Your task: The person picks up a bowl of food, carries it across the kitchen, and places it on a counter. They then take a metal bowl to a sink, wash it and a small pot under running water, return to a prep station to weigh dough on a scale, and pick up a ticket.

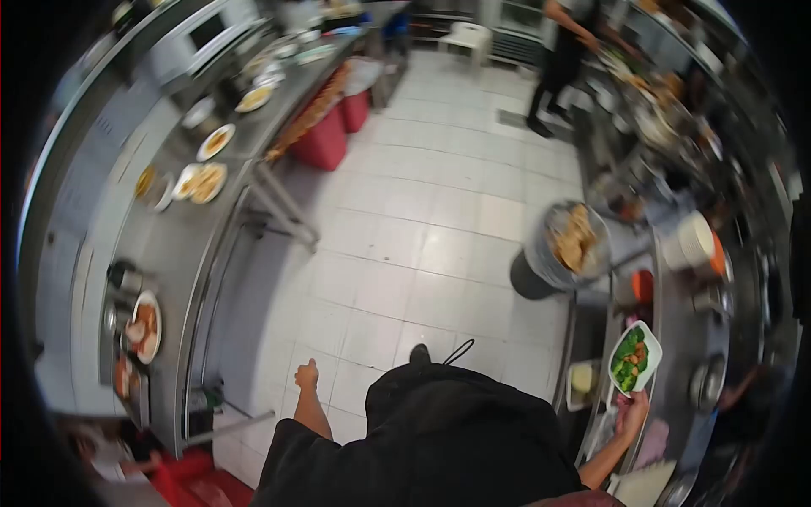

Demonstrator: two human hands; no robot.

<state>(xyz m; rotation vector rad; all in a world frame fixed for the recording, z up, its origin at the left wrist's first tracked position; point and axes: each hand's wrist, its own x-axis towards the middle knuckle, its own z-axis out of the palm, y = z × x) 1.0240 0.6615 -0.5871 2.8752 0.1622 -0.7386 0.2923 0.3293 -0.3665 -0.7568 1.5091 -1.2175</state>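
White broccoli dish [654, 353]: I see it just beyond the right hand [630, 411], against the steel counter [683, 325].
Right-hand grip: holding the dish's near edge.
Left hand [307, 374]: loosely curled above floor tiles [405, 220], well apart from it.

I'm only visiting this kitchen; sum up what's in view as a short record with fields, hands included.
Right hand: holds a white dish by its near end
Dish contents: green vegetables, probably broccoli, with orange-brown pieces
Left hand: out over the tiled floor, nothing visible in it
Left side: metal counter bearing plates of food
Right side: bag-lined bin
Farther ahead, right: another person, standing
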